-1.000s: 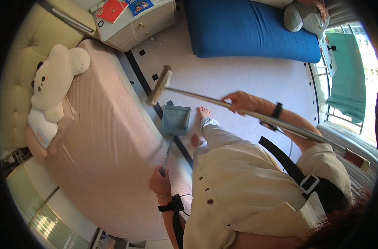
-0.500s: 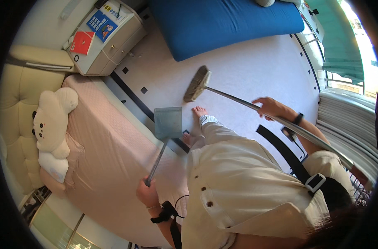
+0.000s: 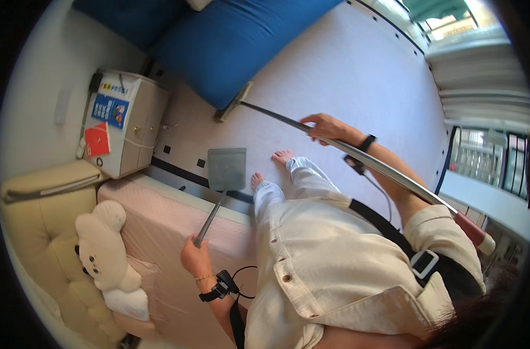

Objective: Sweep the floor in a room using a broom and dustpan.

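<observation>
My left hand (image 3: 193,253) is closed on the handle of a grey dustpan (image 3: 226,167), whose square pan is just above the floor or on it, beside the black border strip near the bed; I cannot tell if it touches. My right hand (image 3: 326,129) grips the long metal pole of a broom (image 3: 375,164). The broom head (image 3: 233,103) lies at the near corner of a blue mattress or cushion (image 3: 242,41); whether it touches the fabric is unclear. My bare feet (image 3: 281,156) stand on the pale floor to the right of the dustpan.
A bed (image 3: 178,238) with pink cover, padded headboard (image 3: 38,232) and white plush bear (image 3: 102,244) is at left. A white nightstand (image 3: 138,116) with books stands beyond it. Curtains (image 3: 468,75), windows and a low sill line the right; pale floor (image 3: 358,75) runs between.
My view has turned. The broom head has moved across the floor to the blue mattress's corner, and the dustpan is now on the far side of my left foot, toward the nightstand.
</observation>
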### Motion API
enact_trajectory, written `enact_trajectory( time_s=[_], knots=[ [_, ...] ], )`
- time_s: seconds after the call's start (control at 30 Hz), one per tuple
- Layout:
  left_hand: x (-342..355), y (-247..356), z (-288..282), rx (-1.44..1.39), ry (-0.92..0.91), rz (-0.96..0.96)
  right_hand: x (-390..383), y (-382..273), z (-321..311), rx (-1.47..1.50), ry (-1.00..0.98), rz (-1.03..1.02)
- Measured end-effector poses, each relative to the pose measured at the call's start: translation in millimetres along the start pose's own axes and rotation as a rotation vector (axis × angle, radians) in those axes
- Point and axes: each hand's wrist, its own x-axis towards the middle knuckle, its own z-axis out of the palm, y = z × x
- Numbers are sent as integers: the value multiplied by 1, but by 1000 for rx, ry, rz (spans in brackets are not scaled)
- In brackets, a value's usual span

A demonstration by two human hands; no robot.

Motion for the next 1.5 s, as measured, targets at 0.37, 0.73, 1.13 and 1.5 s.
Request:
enact_trajectory(
  time_s=[0.37,0.73,1.13,1.5],
  knots=[
    [61,-26,-22,-25,-17,251,-150,108,69,142,181,297],
    [81,-30,-40,-16,5,353,-162,71,83,181,243,94],
    [65,11,-44,73,5,468,-130,187,78,484,332,182],
    [71,15,-66,-38,71,388,-257,146,91,251,291,180]
  ],
)
